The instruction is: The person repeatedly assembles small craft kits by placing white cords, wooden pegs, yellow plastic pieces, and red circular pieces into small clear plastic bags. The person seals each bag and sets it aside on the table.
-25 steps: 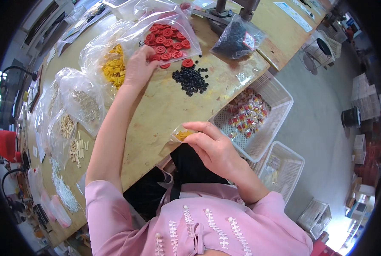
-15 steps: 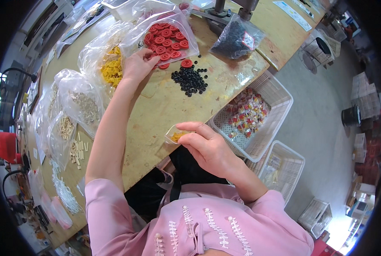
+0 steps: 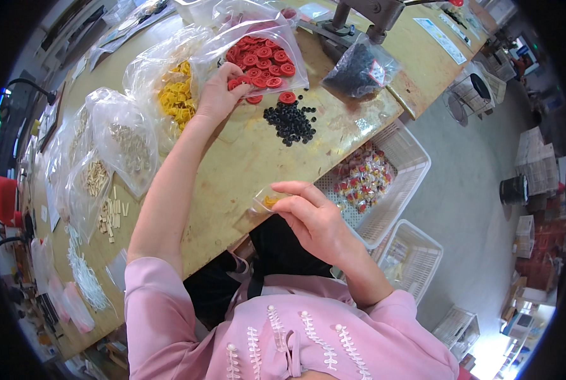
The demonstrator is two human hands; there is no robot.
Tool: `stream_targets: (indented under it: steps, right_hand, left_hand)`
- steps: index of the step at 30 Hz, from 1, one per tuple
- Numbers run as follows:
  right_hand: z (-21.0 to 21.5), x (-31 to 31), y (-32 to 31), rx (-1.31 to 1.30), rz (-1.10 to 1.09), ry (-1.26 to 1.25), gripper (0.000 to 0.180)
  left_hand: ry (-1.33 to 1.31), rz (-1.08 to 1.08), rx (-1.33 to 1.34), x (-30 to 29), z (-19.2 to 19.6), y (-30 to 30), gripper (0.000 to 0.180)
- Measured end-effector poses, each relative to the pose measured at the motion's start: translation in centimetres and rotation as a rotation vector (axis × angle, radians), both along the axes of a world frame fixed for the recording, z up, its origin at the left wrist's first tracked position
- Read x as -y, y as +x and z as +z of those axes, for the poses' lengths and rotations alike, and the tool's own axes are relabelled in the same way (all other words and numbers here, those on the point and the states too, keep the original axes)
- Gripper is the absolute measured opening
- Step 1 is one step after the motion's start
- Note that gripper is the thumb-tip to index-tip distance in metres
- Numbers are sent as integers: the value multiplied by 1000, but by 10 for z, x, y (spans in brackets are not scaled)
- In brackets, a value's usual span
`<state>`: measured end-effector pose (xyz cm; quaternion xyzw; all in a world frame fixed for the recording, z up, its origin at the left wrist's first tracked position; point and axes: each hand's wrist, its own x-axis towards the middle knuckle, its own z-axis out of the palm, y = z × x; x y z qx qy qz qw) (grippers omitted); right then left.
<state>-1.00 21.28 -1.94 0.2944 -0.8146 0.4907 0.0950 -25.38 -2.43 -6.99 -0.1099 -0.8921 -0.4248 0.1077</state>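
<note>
Reaching across the desk (image 3: 245,164), the left hand (image 3: 214,95) has its fingers curled on red round parts (image 3: 260,54) at the mouth of a clear bag, while the right hand (image 3: 314,218) pinches a small clear packet with yellow pieces (image 3: 267,199) at the desk's near edge. Loose black rings (image 3: 289,120) lie just beside the red ones; a clear bag of yellow parts (image 3: 175,98) sits left, a bag of black parts (image 3: 359,69) right. A white basket (image 3: 409,171) beside the desk holds filled red-and-yellow packets.
</note>
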Motion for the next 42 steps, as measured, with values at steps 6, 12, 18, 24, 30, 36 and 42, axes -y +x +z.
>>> stream_targets:
  steps: [6,12,18,24,30,36,42]
  right_hand:
    - [2,-3,-3,-6,-30,7,20]
    - [13,9,-3,-15,15,24,15]
    - [11,22,6,24,99,-10,13]
    - [8,28,14,92,128,0,11]
    - [9,31,16,48,142,-52,17]
    - [16,17,24,54,98,-16,18]
    - [17,7,30,31,49,-34,17]
  left_hand:
    - [445,-327,239,-6,70,105,29]
    - [75,-470,157,-8,114,203,24]
    - [-11,-441,98,8,122,222,32]
    - [-10,-384,121,18,120,235,34]
    - [27,-372,122,11,127,243,29]
    - [39,-267,83,3,97,202,16]
    - [39,-188,-9,-53,12,138,21]
